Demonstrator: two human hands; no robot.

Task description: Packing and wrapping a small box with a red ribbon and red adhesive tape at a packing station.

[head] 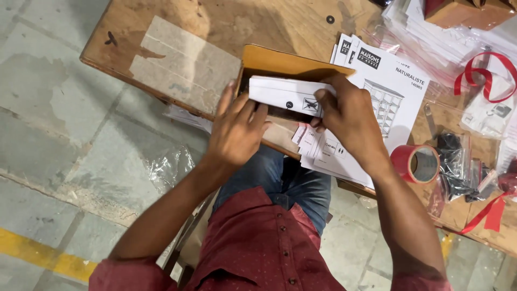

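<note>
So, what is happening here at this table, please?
A seated person in a red shirt handles a folded white paper booklet with both hands over a small open cardboard box on a wooden table. The left hand steadies the booklet's near end, and the right hand presses on its other end. More printed sheets lie beside the box, with a roll of red tape and bags of dark hardware to the right.
</note>
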